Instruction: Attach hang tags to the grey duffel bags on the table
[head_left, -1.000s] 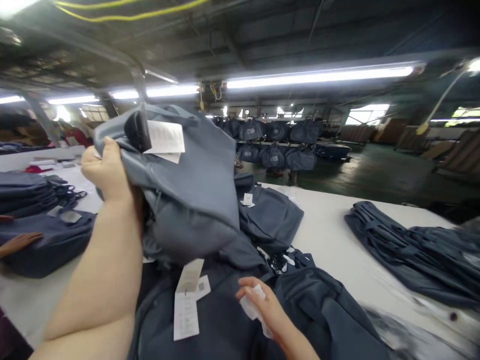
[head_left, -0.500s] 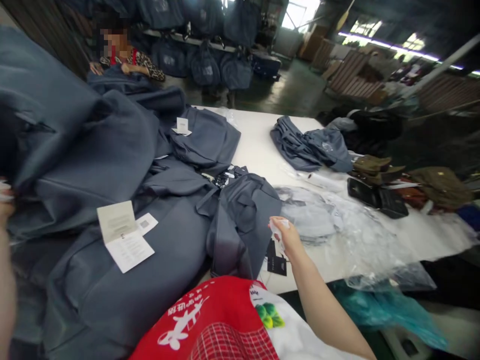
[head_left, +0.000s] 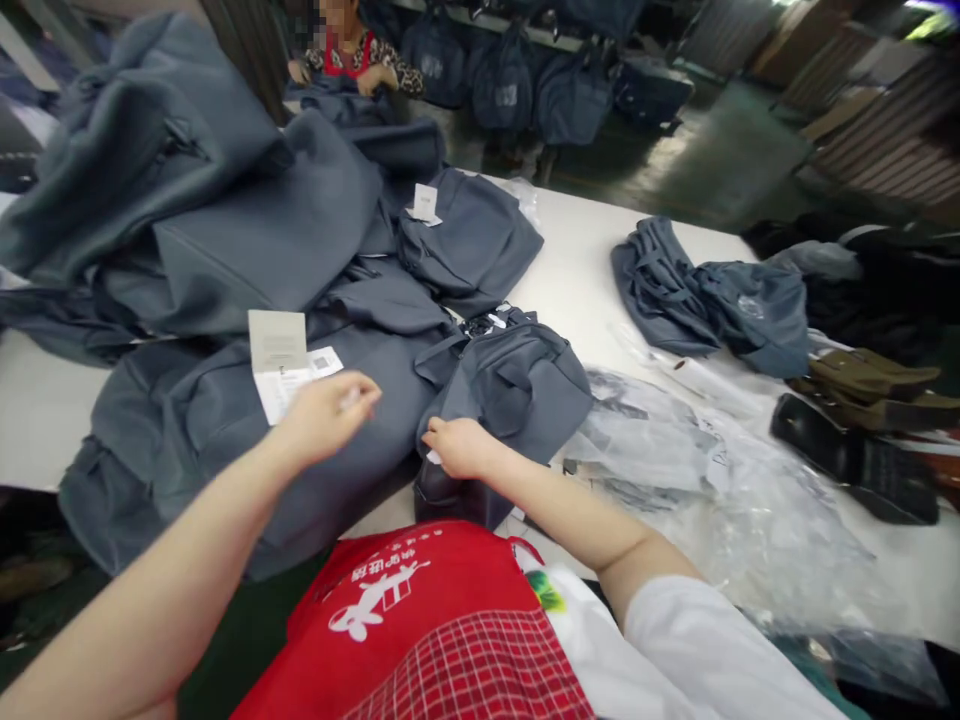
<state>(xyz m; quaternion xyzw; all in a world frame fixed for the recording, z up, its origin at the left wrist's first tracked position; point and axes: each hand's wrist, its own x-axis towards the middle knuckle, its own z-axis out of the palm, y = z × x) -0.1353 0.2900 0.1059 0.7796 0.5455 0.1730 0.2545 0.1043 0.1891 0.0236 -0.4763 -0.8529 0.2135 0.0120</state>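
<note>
Curled over the near edge of a folded grey bag (head_left: 517, 385), the right hand (head_left: 459, 447) may or may not clamp it. The left hand (head_left: 324, 412) hovers loosely bent above a flat bag (head_left: 375, 440), just beside its paper tag (head_left: 281, 365); its grip is unclear. Farther off, heaped bags (head_left: 225, 220) cover the white table (head_left: 577, 270).

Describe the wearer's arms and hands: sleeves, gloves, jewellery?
Left hand and right hand are bare: no gloves, rings or watch visible. Left arm shows no sleeve in frame; right arm ends in a short white sleeve. Red apron with white print.
</note>
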